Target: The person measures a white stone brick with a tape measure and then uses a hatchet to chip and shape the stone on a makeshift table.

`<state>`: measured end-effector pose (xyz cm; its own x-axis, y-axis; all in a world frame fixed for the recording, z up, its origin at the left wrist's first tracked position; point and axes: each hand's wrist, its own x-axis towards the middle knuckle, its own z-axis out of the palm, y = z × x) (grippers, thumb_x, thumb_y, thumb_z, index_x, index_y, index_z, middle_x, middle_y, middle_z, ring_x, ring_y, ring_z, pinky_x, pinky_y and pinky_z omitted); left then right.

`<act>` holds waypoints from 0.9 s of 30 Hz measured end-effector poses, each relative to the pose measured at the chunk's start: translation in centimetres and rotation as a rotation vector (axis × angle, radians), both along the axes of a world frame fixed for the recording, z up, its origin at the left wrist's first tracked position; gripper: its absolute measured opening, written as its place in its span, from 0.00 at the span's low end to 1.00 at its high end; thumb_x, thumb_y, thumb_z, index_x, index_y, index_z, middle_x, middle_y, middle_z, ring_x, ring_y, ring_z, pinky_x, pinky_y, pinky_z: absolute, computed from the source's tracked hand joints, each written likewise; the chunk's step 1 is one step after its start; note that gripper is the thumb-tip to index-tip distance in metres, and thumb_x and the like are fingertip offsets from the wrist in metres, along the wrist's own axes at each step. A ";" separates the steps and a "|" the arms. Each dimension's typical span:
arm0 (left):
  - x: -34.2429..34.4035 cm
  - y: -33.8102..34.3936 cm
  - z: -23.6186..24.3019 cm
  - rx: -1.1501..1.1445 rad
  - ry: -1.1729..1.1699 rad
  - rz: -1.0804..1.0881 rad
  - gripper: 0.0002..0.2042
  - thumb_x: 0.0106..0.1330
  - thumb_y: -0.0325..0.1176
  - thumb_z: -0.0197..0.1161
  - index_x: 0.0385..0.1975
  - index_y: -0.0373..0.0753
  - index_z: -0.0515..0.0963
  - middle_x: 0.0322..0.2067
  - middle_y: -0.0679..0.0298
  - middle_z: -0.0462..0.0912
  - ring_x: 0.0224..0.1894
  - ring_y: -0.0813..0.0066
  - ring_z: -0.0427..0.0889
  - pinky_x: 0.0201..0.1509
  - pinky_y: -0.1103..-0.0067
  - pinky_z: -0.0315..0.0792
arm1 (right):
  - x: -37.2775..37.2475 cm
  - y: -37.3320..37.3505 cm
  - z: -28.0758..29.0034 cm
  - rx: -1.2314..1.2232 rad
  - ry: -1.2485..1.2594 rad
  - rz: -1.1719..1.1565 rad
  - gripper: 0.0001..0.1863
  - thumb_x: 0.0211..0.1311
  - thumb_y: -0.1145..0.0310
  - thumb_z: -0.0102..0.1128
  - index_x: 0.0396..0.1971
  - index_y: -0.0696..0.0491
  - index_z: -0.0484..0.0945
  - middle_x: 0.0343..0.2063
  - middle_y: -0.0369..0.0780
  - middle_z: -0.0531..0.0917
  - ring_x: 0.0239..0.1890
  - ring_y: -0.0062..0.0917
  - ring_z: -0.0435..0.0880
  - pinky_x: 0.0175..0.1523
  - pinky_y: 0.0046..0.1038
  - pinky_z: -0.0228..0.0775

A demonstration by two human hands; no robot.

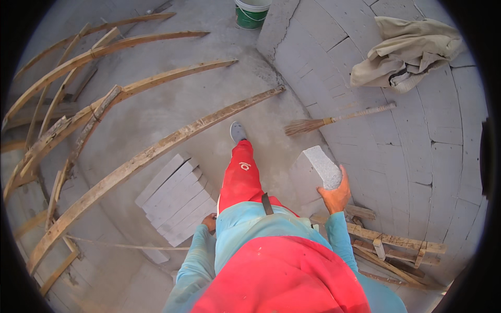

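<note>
My right hand (pixel 335 196) grips a grey stone block (pixel 323 166) from below, held up beside my right hip. Next to my left thigh, my left hand (pixel 210 223) hangs down; its fingers are mostly hidden behind my body, and nothing shows in it. Just left of that hand lies a stack of flat grey blocks (pixel 175 195) on the concrete floor. My leg in red trousers steps forward, the grey shoe (pixel 237 131) on the floor ahead.
Long wooden planks (pixel 156 148) lie across the floor at left. A block wall (pixel 396 141) rises at right, with a straw broom (pixel 334 121) and a crumpled cloth (pixel 407 52) on it. A white-and-green bucket (pixel 251 12) stands far ahead. Wooden battens (pixel 389 245) lie at lower right.
</note>
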<state>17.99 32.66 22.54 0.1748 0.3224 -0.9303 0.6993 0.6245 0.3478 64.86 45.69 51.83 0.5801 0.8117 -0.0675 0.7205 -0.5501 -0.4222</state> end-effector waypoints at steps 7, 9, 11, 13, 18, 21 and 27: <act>5.9 18.1 5.8 -0.063 0.305 0.033 0.34 0.58 0.63 0.65 0.65 0.60 0.75 0.65 0.54 0.76 0.70 0.47 0.69 0.70 0.56 0.67 | -1.2 22.6 10.0 0.138 -0.043 0.241 0.51 0.34 0.73 0.80 0.67 0.52 0.69 0.61 0.46 0.78 0.62 0.42 0.77 0.66 0.40 0.71; 6.4 22.6 7.4 -0.006 0.354 -0.070 0.35 0.57 0.66 0.64 0.66 0.62 0.74 0.66 0.55 0.75 0.71 0.47 0.67 0.71 0.54 0.65 | -1.2 28.1 12.5 0.242 -0.058 0.312 0.51 0.34 0.74 0.81 0.67 0.52 0.69 0.61 0.45 0.78 0.62 0.41 0.77 0.67 0.39 0.70; 6.7 27.1 8.7 0.043 0.307 -0.052 0.36 0.57 0.67 0.64 0.66 0.60 0.73 0.65 0.56 0.77 0.71 0.48 0.69 0.72 0.56 0.65 | -1.3 33.4 15.0 0.363 -0.053 0.364 0.51 0.34 0.76 0.81 0.67 0.51 0.69 0.61 0.44 0.78 0.63 0.39 0.77 0.68 0.37 0.69; 6.0 30.1 9.9 0.067 0.225 0.057 0.38 0.56 0.67 0.64 0.66 0.56 0.74 0.63 0.57 0.79 0.68 0.51 0.72 0.71 0.58 0.65 | -1.9 38.6 17.3 0.427 -0.060 0.397 0.51 0.34 0.76 0.81 0.67 0.51 0.69 0.61 0.44 0.77 0.63 0.37 0.76 0.68 0.37 0.69; 6.9 31.8 8.9 0.071 0.140 0.328 0.39 0.57 0.59 0.69 0.65 0.41 0.75 0.57 0.56 0.84 0.62 0.57 0.80 0.67 0.65 0.71 | -3.7 52.8 19.5 0.587 -0.082 0.576 0.50 0.35 0.76 0.80 0.67 0.53 0.69 0.63 0.44 0.75 0.65 0.37 0.75 0.69 0.37 0.68; 9.1 31.6 8.4 -0.056 0.029 0.598 0.36 0.56 0.50 0.72 0.65 0.39 0.74 0.54 0.52 0.85 0.60 0.58 0.81 0.63 0.70 0.74 | -6.5 61.1 17.8 0.540 0.000 0.635 0.51 0.33 0.74 0.81 0.67 0.52 0.69 0.62 0.44 0.77 0.63 0.38 0.77 0.68 0.37 0.68; 17.1 33.3 9.3 -0.241 0.107 0.976 0.33 0.52 0.41 0.74 0.61 0.38 0.77 0.51 0.52 0.85 0.56 0.61 0.82 0.60 0.73 0.75 | -10.2 76.9 8.2 0.297 0.102 0.740 0.50 0.32 0.71 0.81 0.65 0.51 0.71 0.57 0.45 0.79 0.61 0.39 0.79 0.67 0.35 0.69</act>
